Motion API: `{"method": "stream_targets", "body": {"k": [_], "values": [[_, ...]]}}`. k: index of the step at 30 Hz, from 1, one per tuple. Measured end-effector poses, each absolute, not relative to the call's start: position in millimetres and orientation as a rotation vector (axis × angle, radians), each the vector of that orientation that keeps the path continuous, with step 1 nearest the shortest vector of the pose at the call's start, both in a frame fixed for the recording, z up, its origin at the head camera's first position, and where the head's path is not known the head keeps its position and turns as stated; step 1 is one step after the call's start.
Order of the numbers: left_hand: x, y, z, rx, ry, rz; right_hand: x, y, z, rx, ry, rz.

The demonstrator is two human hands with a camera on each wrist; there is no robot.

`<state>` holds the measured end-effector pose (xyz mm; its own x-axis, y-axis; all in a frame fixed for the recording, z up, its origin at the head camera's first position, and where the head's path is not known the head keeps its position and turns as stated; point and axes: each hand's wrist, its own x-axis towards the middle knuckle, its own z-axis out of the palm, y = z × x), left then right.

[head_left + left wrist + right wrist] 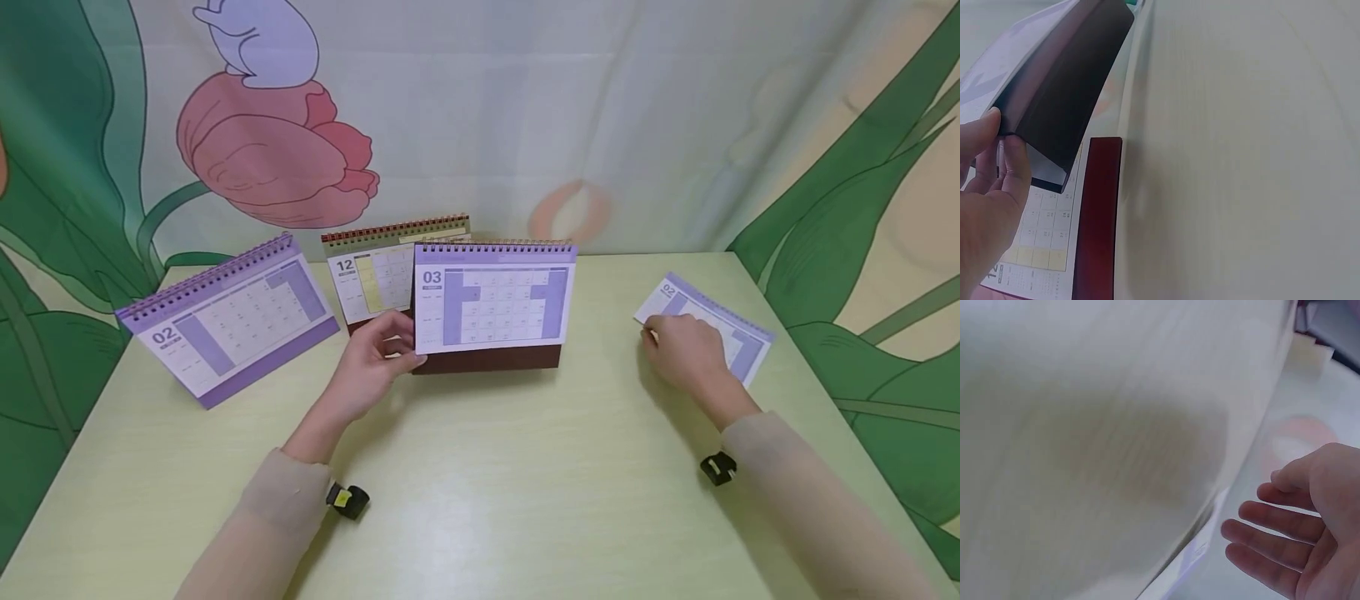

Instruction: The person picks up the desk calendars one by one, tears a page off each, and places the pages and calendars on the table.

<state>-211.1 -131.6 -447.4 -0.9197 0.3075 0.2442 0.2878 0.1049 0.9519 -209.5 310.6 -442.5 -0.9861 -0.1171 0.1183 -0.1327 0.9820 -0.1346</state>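
Observation:
My left hand point(371, 358) pinches the lower left corner of a purple desk calendar point(491, 304) showing 03. In the left wrist view, the thumb is on its page side and the fingers are at the dark stand point(1066, 81), which is tilted. Over on the right, my right hand point(686, 350) is above a loose purple calendar page point(744, 360) marked 02, hiding part of it. The right wrist view has this hand's fingers point(1272, 540) loosely bent and spread, with nothing between them; the page edge point(1191, 556) lies beyond them.
Another purple desk calendar point(247, 321) showing 02 stands at the left. Behind the held calendar is a yellow-green one point(367, 283) showing 12, partly covered, on a dark red stand point(1097, 219). A printed curtain point(480, 108) hangs behind the pale table point(510, 483).

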Motion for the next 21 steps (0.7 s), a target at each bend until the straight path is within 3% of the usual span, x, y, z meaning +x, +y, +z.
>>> {"method": "stream_targets", "body": {"k": [21], "values": [[-250, -84, -453, 0.637, 2.232, 2.012, -138, 253, -434, 0.415, -2.816, 0.491]]}}
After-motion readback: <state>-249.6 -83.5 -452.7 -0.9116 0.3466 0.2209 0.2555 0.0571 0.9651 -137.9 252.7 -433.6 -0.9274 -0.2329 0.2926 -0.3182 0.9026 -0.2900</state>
